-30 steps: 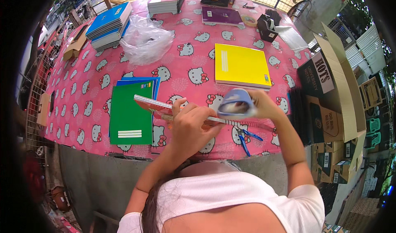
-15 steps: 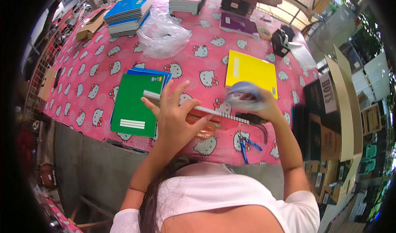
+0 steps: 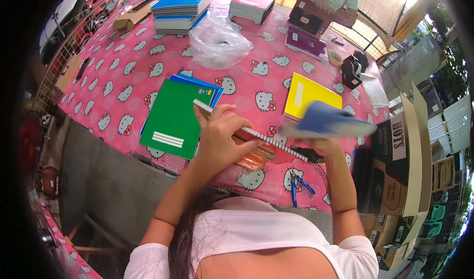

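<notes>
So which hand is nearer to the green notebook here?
Left. The left hand sits just right of the green notebook, gripping a spiral-bound notebook. The right hand is farther right, under a blurred blue cover.

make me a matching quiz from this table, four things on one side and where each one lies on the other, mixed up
Things:
1. green notebook
2. yellow notebook
3. clear plastic bag
4. blue-handled pliers

Places:
A. near table edge, below the right hand
B. far middle, before the book stacks
C. atop blue notebooks, beside the left hand
D. beyond the right hand

Pairs: 1-C, 2-D, 3-B, 4-A
</notes>
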`<action>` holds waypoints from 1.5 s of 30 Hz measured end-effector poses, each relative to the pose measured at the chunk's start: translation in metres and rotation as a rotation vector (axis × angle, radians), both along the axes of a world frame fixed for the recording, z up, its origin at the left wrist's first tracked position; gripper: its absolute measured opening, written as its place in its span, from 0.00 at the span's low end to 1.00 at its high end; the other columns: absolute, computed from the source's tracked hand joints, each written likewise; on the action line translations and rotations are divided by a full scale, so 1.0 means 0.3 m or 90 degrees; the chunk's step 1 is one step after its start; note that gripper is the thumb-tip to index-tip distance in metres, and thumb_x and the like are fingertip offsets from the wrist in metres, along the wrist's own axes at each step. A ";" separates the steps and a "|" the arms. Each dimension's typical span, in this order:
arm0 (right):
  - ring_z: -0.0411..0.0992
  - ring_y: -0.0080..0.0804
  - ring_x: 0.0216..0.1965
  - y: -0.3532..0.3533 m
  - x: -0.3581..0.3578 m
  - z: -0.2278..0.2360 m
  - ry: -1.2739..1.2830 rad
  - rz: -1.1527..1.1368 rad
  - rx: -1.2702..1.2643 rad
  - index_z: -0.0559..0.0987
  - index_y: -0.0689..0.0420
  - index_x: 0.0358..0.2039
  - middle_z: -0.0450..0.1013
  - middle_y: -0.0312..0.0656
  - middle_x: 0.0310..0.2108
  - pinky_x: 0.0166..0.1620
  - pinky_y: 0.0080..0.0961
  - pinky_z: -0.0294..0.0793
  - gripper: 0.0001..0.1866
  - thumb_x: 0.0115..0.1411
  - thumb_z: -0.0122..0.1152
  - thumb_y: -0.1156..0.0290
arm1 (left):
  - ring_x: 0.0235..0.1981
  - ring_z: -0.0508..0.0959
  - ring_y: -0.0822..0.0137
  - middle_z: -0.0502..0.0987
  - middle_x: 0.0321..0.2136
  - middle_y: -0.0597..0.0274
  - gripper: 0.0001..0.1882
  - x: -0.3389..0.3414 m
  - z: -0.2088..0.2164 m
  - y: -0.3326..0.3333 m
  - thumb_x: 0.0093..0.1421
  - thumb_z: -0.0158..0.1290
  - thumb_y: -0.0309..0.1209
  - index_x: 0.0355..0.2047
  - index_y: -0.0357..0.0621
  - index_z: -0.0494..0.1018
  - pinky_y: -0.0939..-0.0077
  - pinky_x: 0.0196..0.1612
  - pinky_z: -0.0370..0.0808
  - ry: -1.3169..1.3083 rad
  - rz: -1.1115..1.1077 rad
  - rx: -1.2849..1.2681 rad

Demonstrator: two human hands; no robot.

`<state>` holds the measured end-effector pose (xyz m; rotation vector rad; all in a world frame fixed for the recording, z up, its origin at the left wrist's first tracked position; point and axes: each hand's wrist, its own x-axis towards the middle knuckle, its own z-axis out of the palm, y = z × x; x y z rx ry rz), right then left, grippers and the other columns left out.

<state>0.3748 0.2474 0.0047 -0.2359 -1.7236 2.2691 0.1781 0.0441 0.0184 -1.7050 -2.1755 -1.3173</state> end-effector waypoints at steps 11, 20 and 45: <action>0.77 0.34 0.37 0.013 -0.221 -0.044 -0.230 -0.096 0.656 0.74 0.61 0.46 0.77 0.43 0.36 0.35 0.26 0.78 0.26 0.44 0.67 0.79 | 0.54 0.69 0.50 0.65 0.57 0.49 0.23 -0.024 0.007 -0.023 0.35 0.72 0.38 0.32 0.47 0.76 0.48 0.61 0.53 0.002 0.039 0.018; 0.76 0.28 0.35 -0.071 -0.277 0.049 -0.061 -0.035 0.306 0.76 0.62 0.43 0.78 0.40 0.34 0.37 0.28 0.77 0.23 0.43 0.67 0.79 | 0.55 0.68 0.45 0.58 0.60 0.42 0.26 -0.109 -0.069 -0.079 0.34 0.74 0.39 0.32 0.44 0.76 0.56 0.54 0.70 -0.190 0.100 0.101; 0.71 0.50 0.48 -0.051 -0.064 -0.286 -0.581 -0.337 0.855 0.73 0.53 0.48 0.71 0.47 0.49 0.48 0.41 0.71 0.27 0.44 0.65 0.72 | 0.44 0.74 0.74 0.77 0.41 0.63 0.14 -0.287 -0.172 -0.086 0.56 0.58 0.19 0.43 0.41 0.74 0.79 0.49 0.70 -0.735 -0.231 0.235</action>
